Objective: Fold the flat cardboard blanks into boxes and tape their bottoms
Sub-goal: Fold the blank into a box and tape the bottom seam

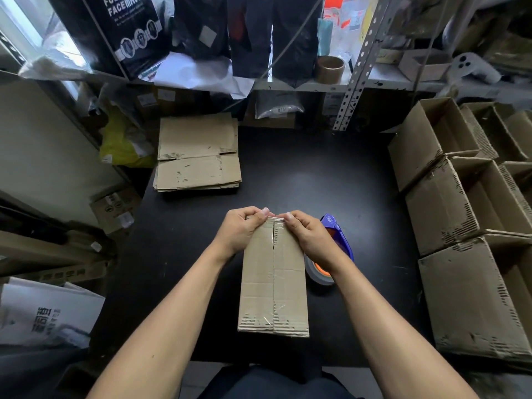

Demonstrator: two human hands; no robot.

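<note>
Black counter (302, 174), matte surface. On it: stack of flat cardboard blanks (198, 156) at far left; folded box (273, 283) standing near the front edge; blue tape dispenser (335, 240) just right of box; assembled open boxes (460, 214) along right side.

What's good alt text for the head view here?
Both hands, left hand and right hand, press clear tape over the far edge of a folded cardboard box on a black table. A blue tape dispenser lies just right of the box, a stack of flat blanks sits far left, and finished open boxes are piled at right.
</note>
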